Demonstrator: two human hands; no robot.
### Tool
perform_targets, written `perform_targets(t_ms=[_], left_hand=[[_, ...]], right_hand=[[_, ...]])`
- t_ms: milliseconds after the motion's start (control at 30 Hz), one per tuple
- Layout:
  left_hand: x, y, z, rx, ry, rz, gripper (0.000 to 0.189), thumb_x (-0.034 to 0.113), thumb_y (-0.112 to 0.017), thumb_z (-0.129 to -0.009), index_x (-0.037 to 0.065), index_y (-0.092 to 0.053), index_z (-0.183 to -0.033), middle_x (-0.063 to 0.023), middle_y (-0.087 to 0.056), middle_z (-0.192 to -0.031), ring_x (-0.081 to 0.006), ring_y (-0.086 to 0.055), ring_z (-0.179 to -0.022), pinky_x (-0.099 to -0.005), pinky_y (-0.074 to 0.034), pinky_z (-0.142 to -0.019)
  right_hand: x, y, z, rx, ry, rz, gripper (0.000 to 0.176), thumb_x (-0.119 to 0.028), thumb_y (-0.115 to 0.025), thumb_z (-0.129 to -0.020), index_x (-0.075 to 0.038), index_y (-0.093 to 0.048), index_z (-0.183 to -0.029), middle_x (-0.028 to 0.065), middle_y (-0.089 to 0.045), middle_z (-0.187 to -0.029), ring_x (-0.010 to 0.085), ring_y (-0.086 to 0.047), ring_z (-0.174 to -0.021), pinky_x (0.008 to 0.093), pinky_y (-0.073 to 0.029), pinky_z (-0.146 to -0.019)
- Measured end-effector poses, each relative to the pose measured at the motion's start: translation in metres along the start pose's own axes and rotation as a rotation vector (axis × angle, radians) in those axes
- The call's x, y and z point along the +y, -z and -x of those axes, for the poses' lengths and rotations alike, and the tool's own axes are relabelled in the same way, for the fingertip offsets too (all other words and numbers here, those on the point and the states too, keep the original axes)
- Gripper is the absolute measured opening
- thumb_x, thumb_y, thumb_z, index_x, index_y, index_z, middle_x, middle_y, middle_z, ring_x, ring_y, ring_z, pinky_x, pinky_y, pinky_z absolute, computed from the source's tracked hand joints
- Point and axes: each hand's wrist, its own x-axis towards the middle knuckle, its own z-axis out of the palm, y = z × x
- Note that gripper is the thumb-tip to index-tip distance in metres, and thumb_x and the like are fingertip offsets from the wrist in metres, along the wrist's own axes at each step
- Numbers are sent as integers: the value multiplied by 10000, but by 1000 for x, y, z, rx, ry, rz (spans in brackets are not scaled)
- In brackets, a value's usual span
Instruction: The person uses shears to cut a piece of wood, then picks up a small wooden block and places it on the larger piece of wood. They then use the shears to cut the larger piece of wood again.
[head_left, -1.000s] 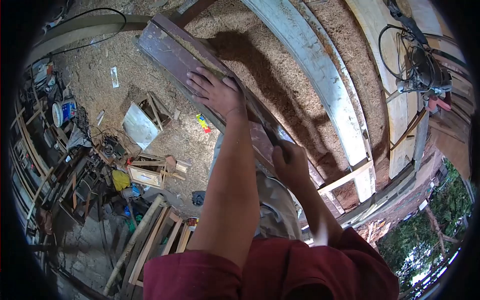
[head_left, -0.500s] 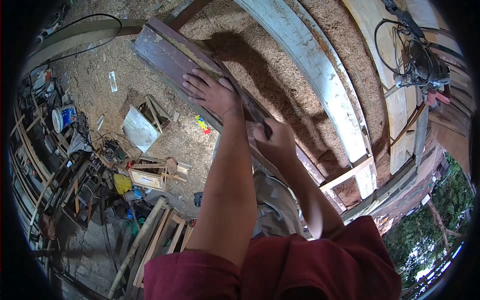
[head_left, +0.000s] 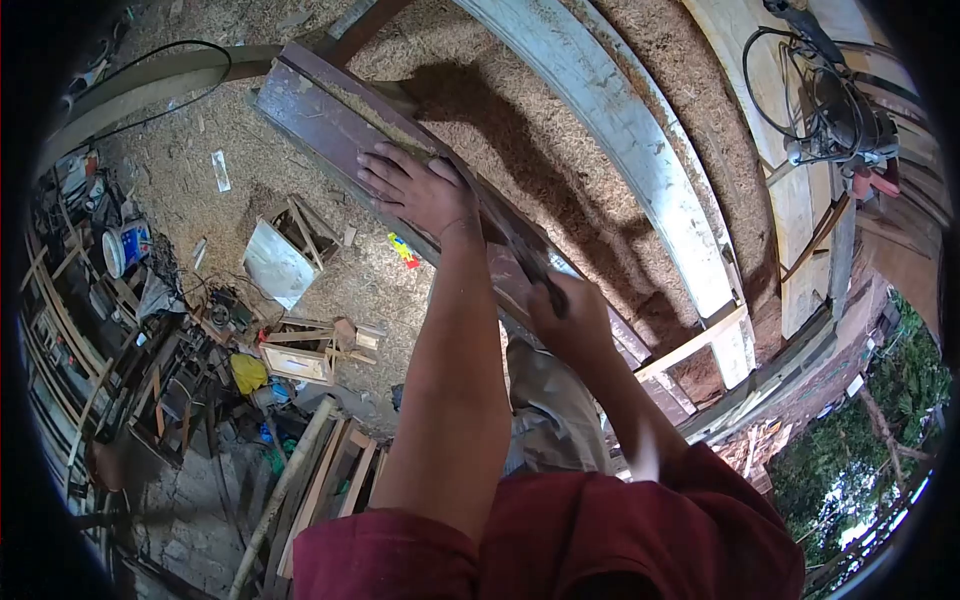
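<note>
Item: long dark timber rail (head_left: 330, 115), reddish-brown, with a stepped groove along its far edge, laid on the diagonal above a floor of sawdust (head_left: 560, 150). Its long axis is seen to run from the far left of the scene to the near right, where it is hidden behind the person's arms. The left hand (head_left: 420, 190) is laid flat on the rail's upper face near the middle of its visible length, with the fingers (head_left: 385, 175) spread, pressed down and wrapped around nothing. The right hand (head_left: 570, 320) is placed nearer and to the right, clenched in a fist around the dark handle of a hand tool (head_left: 520, 255) whose kind cannot be told. The tool's slim shaft is set parallel to the rail's long axis, along the grooved far edge, and is pointed to the far left. Its tip is lost just beside the left wrist, so contact with the wood cannot be confirmed. Uncovered rail is thus found beyond the flat hand, far and left, and the right hand is the nearer to the tool's working line. Surroundings: a pale curved beam (head_left: 620, 130) to the right, a corded power tool (head_left: 840, 130) at the far right, and a small wooden box (head_left: 285, 245) on the floor to the left.
</note>
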Motion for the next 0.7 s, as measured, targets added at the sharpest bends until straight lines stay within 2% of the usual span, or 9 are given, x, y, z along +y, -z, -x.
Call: perform_targets(t_ms=[67, 167, 300, 400, 433, 533, 600, 667, 700], left_hand=[[-1, -1, 0, 6, 2, 9, 896, 334, -549, -962, 30, -103, -1678, -250, -62, -1749, -454, -73, -1615, -660, -149, -1250], [1, 1, 2, 4, 6, 13, 897, 332, -551, -962, 34, -101, -1679, -249, -58, -1750, -452, -69, -1616, -657, -139, -1254], [0, 2, 1, -10, -1, 27, 900, 335, -553, -962, 33, -99, -1678, -246, -51, -1751, -446, -63, -1619, -651, -122, -1261], [3, 3, 0, -6, 12, 34, 897, 345, -542, -965, 42, -95, -1681, -239, -45, -1754, -439, -60, -1621, -643, -113, -1267], [1, 3, 0, -15, 9, 18, 896, 351, -535, -967, 45, -91, -1683, -238, -42, -1755, -437, -58, -1622, -642, -112, -1268], [0, 3, 3, -30, 12, 4, 890, 366, -515, -975, 56, -80, -1687, -233, -33, -1757, -432, -50, -1624, -639, -107, -1270], [1, 2, -1, -24, 15, 29, 881, 372, -500, -983, 62, -75, -1689, -230, -25, -1759, -429, -44, -1625, -639, -104, -1270], [-1, 0, 2, 19, 10, 40, 844, 384, -473, -995, 97, -97, -1694, -207, -56, -1763, -418, -78, -1623, -632, -139, -1265], [0, -1, 1, 41, 6, 49, 827, 391, -460, -1002, 114, -108, -1697, -195, -72, -1765, -412, -95, -1622, -629, -156, -1262]], right_hand=[[4, 8, 13, -30, -61, -11, 345, -320, -673, -899, 16, -661, -826, 270, -637, -739, 479, -648, -710, 505, -500, -643], [-17, -10, -26, 35, 7, 9, 318, -300, -665, -902, 13, -667, -843, 263, -635, -728, 467, -657, -712, 503, -504, -649], [-7, -6, -13, 46, 75, -18, 288, -228, -643, -927, 25, -607, -794, 195, -541, -614, 287, -563, -534, 419, -436, -552], [-2, 9, 14, 25, 46, -32, 311, -250, -643, -929, 26, -609, -790, 202, -541, -618, 311, -556, -538, 432, -436, -561], [-5, 7, 12, 34, 24, -22, 330, -268, -636, -930, 24, -611, -779, 204, -540, -619, 348, -548, -548, 446, -438, -569], [-16, -14, -37, 20, 3, 78, 280, -264, -669, -897, 7, -662, -828, 241, -639, -719, 448, -637, -637, 501, -504, -615], [-18, -11, -39, 12, -13, 33, 290, -259, -657, -903, 6, -629, -788, 243, -626, -702, 446, -632, -641, 507, -499, -613], [-13, 0, -6, -35, -36, 44, 292, -258, -654, -903, 10, -632, -790, 244, -623, -697, 444, -638, -650, 508, -500, -617], [-10, 4, 8, 57, 59, -5, 316, -289, -656, -900, 12, -640, -804, 239, -633, -705, 443, -648, -664, 513, -500, -622]])
